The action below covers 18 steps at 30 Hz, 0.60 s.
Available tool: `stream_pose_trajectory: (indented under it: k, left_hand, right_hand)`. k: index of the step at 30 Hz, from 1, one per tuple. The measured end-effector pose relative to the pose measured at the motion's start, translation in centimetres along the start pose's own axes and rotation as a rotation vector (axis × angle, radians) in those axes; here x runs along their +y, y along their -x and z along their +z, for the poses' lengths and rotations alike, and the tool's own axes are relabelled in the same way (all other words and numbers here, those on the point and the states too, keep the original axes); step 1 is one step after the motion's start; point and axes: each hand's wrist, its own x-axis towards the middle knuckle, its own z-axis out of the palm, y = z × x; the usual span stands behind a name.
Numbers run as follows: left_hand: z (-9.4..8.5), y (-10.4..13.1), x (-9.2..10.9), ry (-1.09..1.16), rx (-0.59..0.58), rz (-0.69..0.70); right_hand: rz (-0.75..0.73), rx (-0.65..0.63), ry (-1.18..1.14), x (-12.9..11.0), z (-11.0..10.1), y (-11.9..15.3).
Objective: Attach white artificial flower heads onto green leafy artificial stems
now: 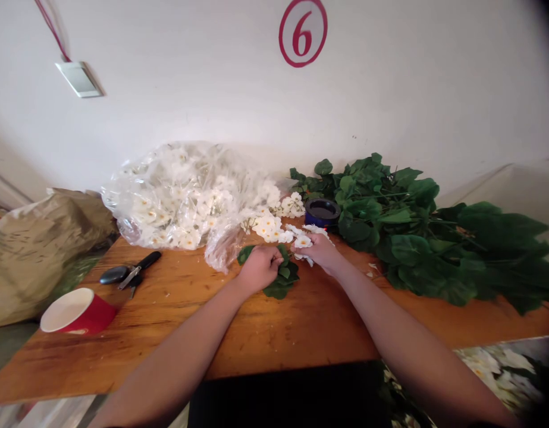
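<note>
Near the middle of the wooden table, my left hand [260, 268] is closed around a small bunch of green artificial leaves [285, 274]; the leaves fan out on both sides of the fingers. Just right of it, my right hand [322, 252] grips a sprig of white artificial flowers [303, 240], whose blossoms show at the fingertips. The stems inside both hands are hidden. Loose white flowers [269, 227] with yellow centres lie right behind the hands. A dark blue round container [321, 214] stands beyond my right hand.
A clear plastic bag [167, 196] full of white flowers lies against the wall. Green leaf stems [403, 232] are heaped on the right. A red paper cup [89, 314] and keys with a black fob [129, 277] sit at the left. A brown sack [42, 249] stands beyond the left edge.
</note>
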Motion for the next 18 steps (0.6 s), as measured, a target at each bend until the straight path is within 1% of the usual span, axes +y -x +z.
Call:
stream_pose_trajectory:
  k: [6,11,18]
  left_hand:
    - [0.1,0.1,0.2,-0.042,0.046,-0.009]
    - [0.1,0.1,0.3,-0.048,0.059,-0.029]
    - [-0.2,0.1,0.3,-0.003,0.071,-0.002]
  right_hand:
    - [-0.010,0.040,0.007,0.3,0.5,-0.1]
    - [-0.015,0.060,-0.005,0.7,0.8,-0.3]
    - [0.004,0.071,0.005,-0.4,0.8,0.3]
